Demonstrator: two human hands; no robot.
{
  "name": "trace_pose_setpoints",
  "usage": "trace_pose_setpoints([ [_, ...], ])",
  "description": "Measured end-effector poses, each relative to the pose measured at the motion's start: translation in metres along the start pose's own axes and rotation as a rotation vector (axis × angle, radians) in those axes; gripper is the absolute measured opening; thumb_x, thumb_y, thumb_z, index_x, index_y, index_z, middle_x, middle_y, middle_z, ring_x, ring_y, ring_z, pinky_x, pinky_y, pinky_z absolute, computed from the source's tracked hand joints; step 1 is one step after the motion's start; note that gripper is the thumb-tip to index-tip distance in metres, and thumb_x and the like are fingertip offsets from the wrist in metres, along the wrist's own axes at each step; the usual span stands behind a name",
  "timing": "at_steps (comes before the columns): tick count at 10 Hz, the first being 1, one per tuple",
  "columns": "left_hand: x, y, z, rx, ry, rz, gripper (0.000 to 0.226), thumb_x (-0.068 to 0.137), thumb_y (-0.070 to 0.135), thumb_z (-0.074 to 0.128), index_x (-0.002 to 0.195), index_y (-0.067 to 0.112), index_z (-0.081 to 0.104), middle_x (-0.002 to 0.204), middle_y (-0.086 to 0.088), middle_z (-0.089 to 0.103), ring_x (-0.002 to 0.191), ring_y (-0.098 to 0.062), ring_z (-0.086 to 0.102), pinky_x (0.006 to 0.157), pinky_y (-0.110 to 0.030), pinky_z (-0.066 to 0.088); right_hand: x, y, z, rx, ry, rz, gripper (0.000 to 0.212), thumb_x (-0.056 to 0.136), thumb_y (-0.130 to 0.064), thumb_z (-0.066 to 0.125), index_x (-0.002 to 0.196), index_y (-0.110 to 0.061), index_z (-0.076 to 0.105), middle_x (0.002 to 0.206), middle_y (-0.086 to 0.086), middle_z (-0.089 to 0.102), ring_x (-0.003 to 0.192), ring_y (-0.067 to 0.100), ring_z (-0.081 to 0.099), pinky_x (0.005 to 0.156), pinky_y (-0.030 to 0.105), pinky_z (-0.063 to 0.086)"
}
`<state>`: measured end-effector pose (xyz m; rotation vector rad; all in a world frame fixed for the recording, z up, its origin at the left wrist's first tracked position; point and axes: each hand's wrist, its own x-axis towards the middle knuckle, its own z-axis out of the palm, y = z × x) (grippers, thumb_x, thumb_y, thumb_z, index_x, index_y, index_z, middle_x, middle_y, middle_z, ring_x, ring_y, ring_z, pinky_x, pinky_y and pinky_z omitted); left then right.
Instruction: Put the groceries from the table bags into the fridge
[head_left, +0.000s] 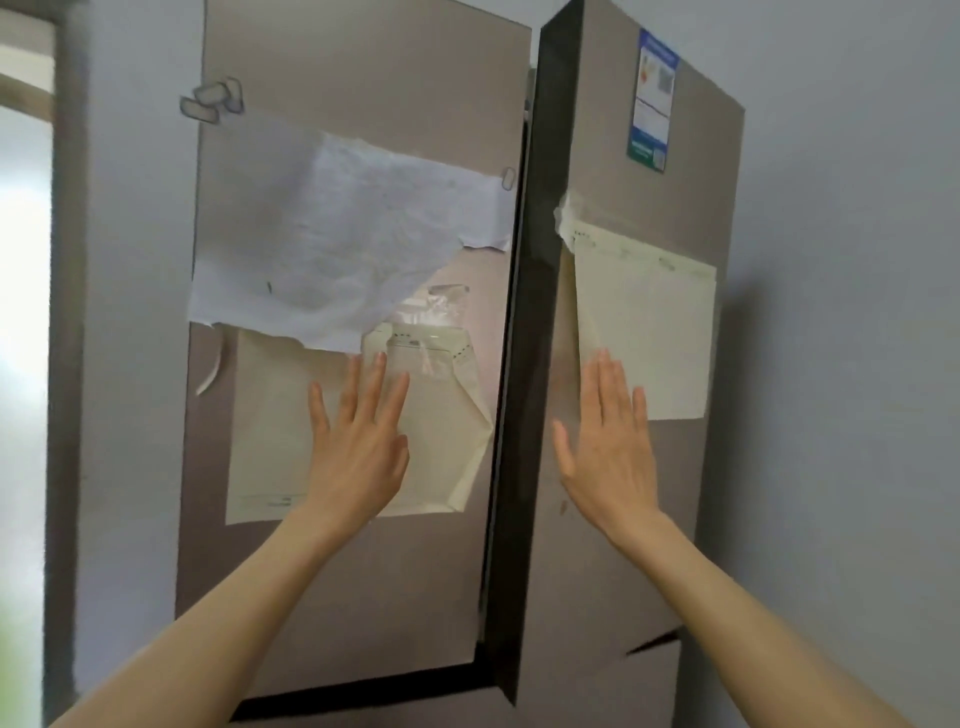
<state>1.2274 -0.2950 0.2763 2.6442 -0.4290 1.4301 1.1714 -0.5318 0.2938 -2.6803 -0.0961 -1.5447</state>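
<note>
Head view shows both hands flat, fingers straight, holding nothing: left hand (358, 447) on the left fridge door (332, 571), right hand (605, 447) on the right fridge door (623, 571), which stands ajar. Groceries and bags are out of sight; loading looks finished or between trips.

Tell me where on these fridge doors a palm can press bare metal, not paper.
Left door: bare below the cream sheet, where the left hand lies, and above the white paper. Right door: bare under the right hand, below the cream note. The mid-height bands are crowded with papers.
</note>
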Motion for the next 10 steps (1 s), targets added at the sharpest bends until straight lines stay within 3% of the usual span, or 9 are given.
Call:
trace_pose_setpoints([
  [1,0.003,-0.013,0.013,0.053,0.02,0.023,0.059,0.088,0.026,0.047,0.142,0.014,0.027,0.155,-0.015,0.016,0.143,-0.034,0.008,0.104,-0.069,0.013,0.011,-0.006,0.027,0.101,-0.052,0.022,0.063,0.099,-0.037,0.023,0.145,-0.013,-0.012,0.151,-0.001,-0.021,0.144,0.015,-0.014,0.117,0.035,-0.01],
  [2,0.005,-0.024,0.029,0.082,0.056,0.037,0.058,0.09,0.037,0.028,0.145,0.018,0.024,0.155,-0.011,0.016,0.143,-0.031,0.005,0.108,-0.067,0.008,0.017,-0.011,0.061,0.177,0.014,0.029,0.06,0.097,-0.038,0.016,0.143,-0.018,-0.017,0.151,-0.001,-0.02,0.143,0.014,-0.016,0.119,0.037,-0.006],
  [3,0.005,-0.029,0.043,0.119,0.141,0.074,0.059,0.092,0.038,0.028,0.147,0.02,0.019,0.156,-0.007,0.013,0.144,-0.03,0.005,0.11,-0.062,0.002,0.02,-0.009,0.087,0.203,0.171,0.035,0.063,0.096,-0.035,0.017,0.146,-0.019,-0.018,0.155,0.001,-0.012,0.144,0.013,-0.016,0.118,0.037,-0.005],
  [4,0.005,-0.031,0.056,0.167,0.253,0.09,0.057,0.093,0.035,0.03,0.147,0.019,0.021,0.157,-0.005,0.011,0.144,-0.03,0.009,0.11,-0.063,0.006,0.025,-0.005,0.104,0.213,0.257,-0.005,0.062,0.096,-0.033,0.018,0.147,-0.019,-0.015,0.156,-0.003,-0.012,0.144,0.014,-0.012,0.118,0.04,-0.003],
  [5,0.004,-0.032,0.063,0.199,0.323,0.099,0.055,0.094,0.036,0.027,0.147,0.019,0.021,0.158,-0.001,0.002,0.143,-0.03,0.011,0.111,-0.063,0.004,0.033,-0.007,0.122,0.161,0.307,-0.022,0.06,0.097,-0.037,0.015,0.148,-0.02,-0.012,0.155,-0.007,-0.02,0.145,0.015,-0.011,0.118,0.039,-0.004],
  [7,0.004,-0.034,0.066,0.223,0.379,0.095,0.054,0.096,0.038,0.022,0.147,0.022,0.02,0.157,0.001,0.005,0.144,-0.027,0.011,0.112,-0.061,0.005,0.043,-0.013,0.144,0.143,0.306,0.0,0.058,0.098,-0.04,0.012,0.147,-0.009,0.008,0.154,0.005,0.01,0.144,0.014,-0.008,0.117,0.041,-0.002],
  [8,0.002,-0.033,0.066,0.219,0.38,0.083,0.053,0.096,0.037,0.022,0.146,0.022,0.021,0.157,0.002,0.002,0.144,-0.026,0.011,0.113,-0.06,0.003,0.041,-0.012,0.132,0.295,0.261,-0.019,0.058,0.095,-0.035,0.02,0.147,-0.01,0.011,0.154,0.006,0.008,0.143,0.014,-0.002,0.116,0.033,-0.009],
  [9,0.003,-0.035,0.068,0.222,0.399,0.073,0.053,0.096,0.036,0.023,0.147,0.022,0.021,0.157,0.002,0.003,0.144,-0.026,0.011,0.113,-0.06,0.003,0.037,-0.013,0.103,0.665,0.168,0.051,0.058,0.093,-0.04,0.027,0.146,-0.017,0.024,0.155,-0.004,0.012,0.143,0.006,0.003,0.117,0.026,-0.007],
  [10,0.005,-0.03,0.066,0.207,0.389,0.066,0.053,0.096,0.037,0.023,0.146,0.022,0.023,0.155,0.0,0.013,0.144,-0.025,0.012,0.113,-0.059,0.003,0.036,-0.01,0.043,0.897,0.267,0.208,0.037,0.094,-0.034,0.045,0.131,-0.032,0.047,0.151,-0.008,0.03,0.141,0.006,0.022,0.118,0.036,0.019],
])
